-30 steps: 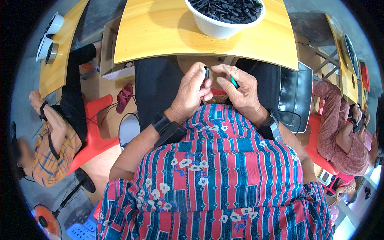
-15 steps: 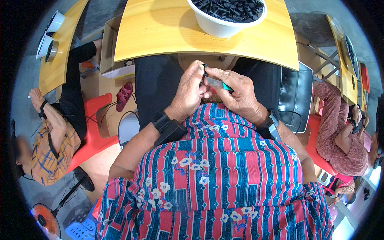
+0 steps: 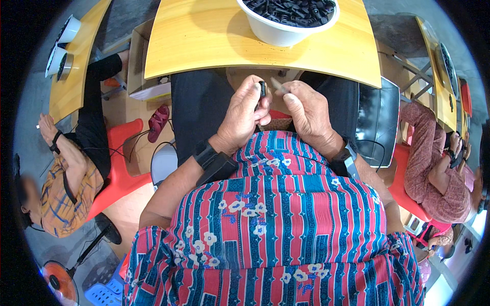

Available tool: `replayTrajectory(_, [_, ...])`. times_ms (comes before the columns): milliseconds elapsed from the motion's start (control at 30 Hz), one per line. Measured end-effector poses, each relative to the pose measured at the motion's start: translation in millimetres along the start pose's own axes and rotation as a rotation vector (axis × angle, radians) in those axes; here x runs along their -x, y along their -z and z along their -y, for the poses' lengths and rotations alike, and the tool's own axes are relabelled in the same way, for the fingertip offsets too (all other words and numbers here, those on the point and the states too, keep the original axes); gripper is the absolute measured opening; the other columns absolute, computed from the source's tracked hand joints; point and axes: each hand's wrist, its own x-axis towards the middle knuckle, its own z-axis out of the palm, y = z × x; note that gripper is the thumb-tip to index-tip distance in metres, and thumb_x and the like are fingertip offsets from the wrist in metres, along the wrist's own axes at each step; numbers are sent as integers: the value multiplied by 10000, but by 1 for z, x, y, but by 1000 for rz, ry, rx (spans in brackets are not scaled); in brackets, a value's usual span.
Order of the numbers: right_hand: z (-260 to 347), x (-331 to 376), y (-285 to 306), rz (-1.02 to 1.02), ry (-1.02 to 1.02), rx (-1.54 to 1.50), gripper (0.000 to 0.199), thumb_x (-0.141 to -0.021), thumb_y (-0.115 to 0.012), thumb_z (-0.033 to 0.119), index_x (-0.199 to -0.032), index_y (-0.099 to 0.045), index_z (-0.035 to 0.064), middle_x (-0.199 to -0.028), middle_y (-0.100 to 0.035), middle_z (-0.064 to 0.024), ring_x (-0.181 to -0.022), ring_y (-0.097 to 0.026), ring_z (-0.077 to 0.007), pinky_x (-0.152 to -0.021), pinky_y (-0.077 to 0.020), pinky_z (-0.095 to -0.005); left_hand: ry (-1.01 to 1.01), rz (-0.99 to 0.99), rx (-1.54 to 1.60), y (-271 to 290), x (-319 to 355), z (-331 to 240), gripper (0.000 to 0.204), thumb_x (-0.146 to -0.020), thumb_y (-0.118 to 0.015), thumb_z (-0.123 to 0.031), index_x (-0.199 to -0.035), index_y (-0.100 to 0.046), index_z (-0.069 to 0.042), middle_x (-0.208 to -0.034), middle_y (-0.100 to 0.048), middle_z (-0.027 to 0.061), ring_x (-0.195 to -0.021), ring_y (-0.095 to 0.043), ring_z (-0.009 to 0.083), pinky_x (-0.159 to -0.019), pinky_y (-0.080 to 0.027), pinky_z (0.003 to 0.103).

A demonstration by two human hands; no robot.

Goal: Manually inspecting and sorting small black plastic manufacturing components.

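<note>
My left hand (image 3: pixel 242 109) is closed on a small black plastic part (image 3: pixel 263 89), held upright between thumb and fingers above my lap. Just to its right, my right hand (image 3: pixel 310 109) is closed around a small knife; its greyish blade (image 3: pixel 278 85) points up and left, smeared by motion. The knife's handle is hidden inside my fingers. A small gap separates the blade from the black part. On the table (image 3: pixel 204 46) ahead stands a white bowl (image 3: pixel 275 34) heaped with similar black plastic parts (image 3: pixel 288 11).
Below my hands, part of a woven basket (image 3: pixel 275 124) shows between my legs. An open cardboard box (image 3: pixel 138 71) sits under the table's left side, a dark glossy panel (image 3: pixel 377 120) at right. People work at tables on both sides, seated on red stools (image 3: pixel 120 173).
My right hand has turned, and the knife blade has swung upward, away from the black part. The green handle seen before is now covered. My left hand keeps its grip almost unmoved.
</note>
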Motion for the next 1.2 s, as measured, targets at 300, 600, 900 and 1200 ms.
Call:
replayTrajectory(300, [12,-4,0,126,83,244,176,-911,-560,194,-837,-575,35,-756,-553,-132,-697,-585,-323,-608,-468,-380,20,86,-66,6,1,-1,204,-1027,-388,-317,-1015,-449,-123,-766,-400,-20,-573,-316,23,-528,-346,183])
replayTrajectory(600, [8,-4,-1,156,41,249,233,-908,-560,299,-876,-568,68,-759,-572,-137,-717,-600,-347,-608,-474,-437,30,94,-22,9,0,2,194,-1024,-401,-309,-1039,-460,-124,-765,-405,-19,-571,-321,28,-529,-350,190])
replayTrajectory(900, [11,-7,1,192,58,233,206,-935,-518,219,-859,-534,28,-754,-530,-159,-719,-571,-375,-612,-453,-427,34,88,-14,10,-2,4,192,-1022,-406,-301,-1029,-470,-120,-749,-413,-26,-554,-320,25,-527,-351,194])
replayTrajectory(1200, [-3,1,-2,65,-81,-230,202,-949,-508,212,-931,-587,27,-770,-582,-158,-711,-592,-325,-656,-478,-355,57,92,24,3,-1,1,227,-1026,-387,-332,-975,-447,-119,-766,-431,-24,-549,-317,23,-538,-359,201])
